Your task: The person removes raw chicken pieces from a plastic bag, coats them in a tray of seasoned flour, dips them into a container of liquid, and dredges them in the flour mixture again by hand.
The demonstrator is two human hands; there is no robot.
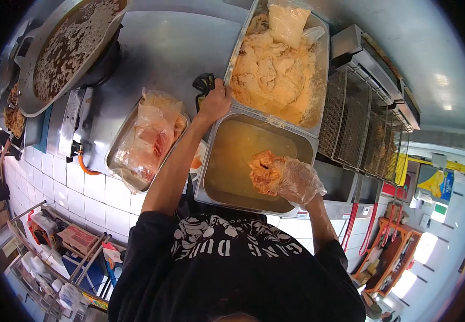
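Over a metal tray of cloudy yellowish liquid (227, 155), my right hand (298, 182) in a clear plastic glove is closed on a piece of raw chicken (264, 173) with a wet orange coating. My bare left hand (215, 102) is at the left rim of the flour tray (322, 102), beside a dark cloth (204, 85); its fingers curl at that edge. The flour tray holds orange-tinted flour (275, 75) with coated pieces and a bag of pale powder (288, 24).
Left of my left forearm, a metal tray (112, 145) holds bagged raw meat (149, 137). A large pan of bubbling oil (71, 48) is at the upper left. Wire fryer baskets (358, 118) stand at the right. A shelf rack (71, 252) is at the lower left.
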